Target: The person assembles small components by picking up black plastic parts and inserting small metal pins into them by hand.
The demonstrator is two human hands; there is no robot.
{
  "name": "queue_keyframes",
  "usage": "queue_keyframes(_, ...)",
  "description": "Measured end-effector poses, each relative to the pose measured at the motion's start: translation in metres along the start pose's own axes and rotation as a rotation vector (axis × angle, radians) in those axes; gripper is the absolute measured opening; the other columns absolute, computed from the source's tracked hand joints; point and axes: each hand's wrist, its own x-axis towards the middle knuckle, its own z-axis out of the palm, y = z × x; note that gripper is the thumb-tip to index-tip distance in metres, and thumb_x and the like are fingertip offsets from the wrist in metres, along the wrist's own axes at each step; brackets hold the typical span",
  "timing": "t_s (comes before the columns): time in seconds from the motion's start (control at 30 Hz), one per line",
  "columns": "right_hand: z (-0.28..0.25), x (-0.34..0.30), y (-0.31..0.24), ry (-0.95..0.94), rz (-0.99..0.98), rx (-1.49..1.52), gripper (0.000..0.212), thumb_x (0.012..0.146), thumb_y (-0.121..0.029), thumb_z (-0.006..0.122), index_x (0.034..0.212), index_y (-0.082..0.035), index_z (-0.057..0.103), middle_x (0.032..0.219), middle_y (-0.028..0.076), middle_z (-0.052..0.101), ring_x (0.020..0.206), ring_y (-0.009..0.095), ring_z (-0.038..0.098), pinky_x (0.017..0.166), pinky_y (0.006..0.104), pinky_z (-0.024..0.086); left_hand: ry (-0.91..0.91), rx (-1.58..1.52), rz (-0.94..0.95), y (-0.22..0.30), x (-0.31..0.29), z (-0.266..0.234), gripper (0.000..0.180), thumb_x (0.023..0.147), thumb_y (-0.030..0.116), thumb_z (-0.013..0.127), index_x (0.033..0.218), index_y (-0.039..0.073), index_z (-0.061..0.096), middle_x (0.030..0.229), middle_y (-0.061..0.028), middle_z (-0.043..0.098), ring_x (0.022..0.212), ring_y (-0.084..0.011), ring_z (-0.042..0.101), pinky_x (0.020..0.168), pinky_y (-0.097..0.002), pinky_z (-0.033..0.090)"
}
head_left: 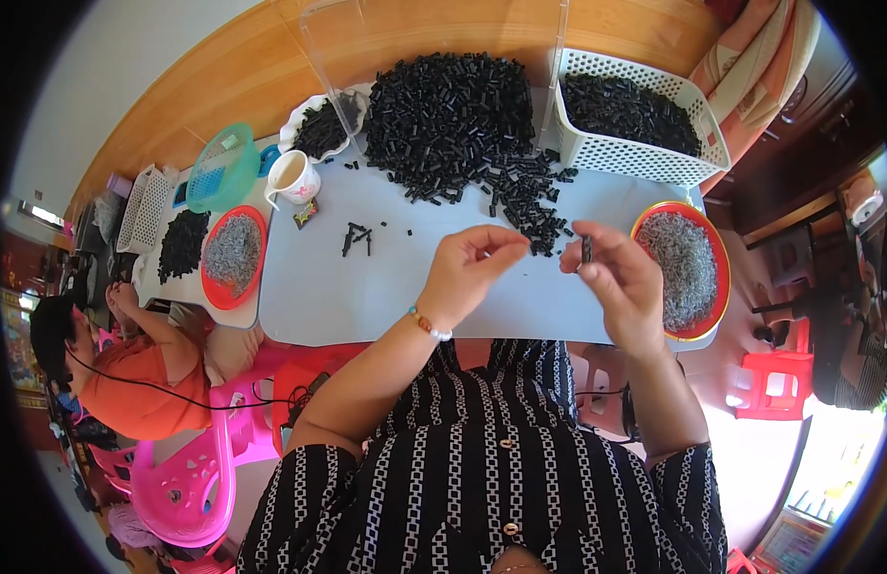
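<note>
My right hand [627,287] is raised over the table's front right and pinches a small black plastic tube [586,251] upright between thumb and fingers. My left hand [467,273], wearing a beaded bracelet, is just to its left. Its thumb and forefinger are pressed together, and whatever is at their tips is too small to make out. Beyond both hands, loose black tubes [525,206] trail down from a large heap of black tubes [448,124]. Several longer black pieces [357,237] lie to the left of my left hand.
On the right stands a red bowl [722,263] of small silvery parts, behind it a white perforated basket [644,168] of black pieces. Left are a white mug [295,182], a small packet [306,212] and a red tray [210,287] of silvery parts. Another person [152,378] sits far left.
</note>
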Motion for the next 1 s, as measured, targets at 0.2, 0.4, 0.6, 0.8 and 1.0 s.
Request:
queue_keyframes(0.2,0.02,-0.019,-0.007,-0.062,-0.34,-0.094,0.037,0.085,-0.011,0.07,0.118,0.004,0.059,0.118,0.016,0.057,0.105,0.023,0.056,0.088,0.0333,0.045,-0.367,-0.475,-0.177,0.04,-0.046,0.027,0.019,0.093,0.01,0.06,0.107,-0.002,0.068,0.089,-0.0028,0.066,0.077,-0.0074,0.058,0.071,-0.0219,0.048)
queue_keyframes(0.4,0.032,-0.037,0.001,-0.108,-0.342,0.062,0.042,0.084,-0.014,0.072,0.119,0.003,0.059,0.122,0.018,0.055,0.099,0.019,0.056,0.077,0.028,0.048,-0.498,-0.697,-0.196,0.031,-0.064,0.031,0.019,0.091,0.014,0.065,0.101,-0.001,0.069,0.094,-0.0062,0.068,0.077,-0.0119,0.061,0.068,-0.0241,0.05)
queue_keyframes(0.6,0.039,-0.052,-0.011,-0.028,-0.325,-0.072,0.035,0.084,-0.019,0.072,0.11,0.001,0.061,0.106,0.015,0.063,0.092,0.024,0.06,0.087,0.0366,0.047,-0.518,-0.879,-0.357,0.029,-0.078,0.036,0.019,0.088,0.018,0.069,0.099,0.002,0.071,0.093,-0.0047,0.069,0.078,-0.0132,0.061,0.067,-0.0278,0.049)
queue_keyframes(0.8,0.036,-0.056,-0.014,-0.013,-0.523,-0.398,0.027,0.085,-0.019,0.07,0.106,-0.003,0.062,0.093,0.009,0.065,0.085,0.023,0.062,0.103,0.0514,0.035,-0.568,-0.889,-0.406,0.022,-0.084,0.038,0.019,0.088,0.023,0.07,0.096,0.005,0.071,0.092,-0.0038,0.069,0.074,-0.0117,0.058,0.065,-0.0297,0.047)
queue_keyframes(1.0,0.035,-0.058,-0.014,0.005,-0.47,-0.428,0.035,0.09,-0.032,0.065,0.103,0.001,0.059,0.094,0.01,0.065,0.089,0.024,0.064,0.104,0.0533,0.035,-0.503,-0.864,-0.402,0.027,-0.084,0.042,0.019,0.088,0.024,0.069,0.095,0.006,0.071,0.088,-0.0009,0.066,0.073,-0.0107,0.057,0.065,-0.0297,0.048)
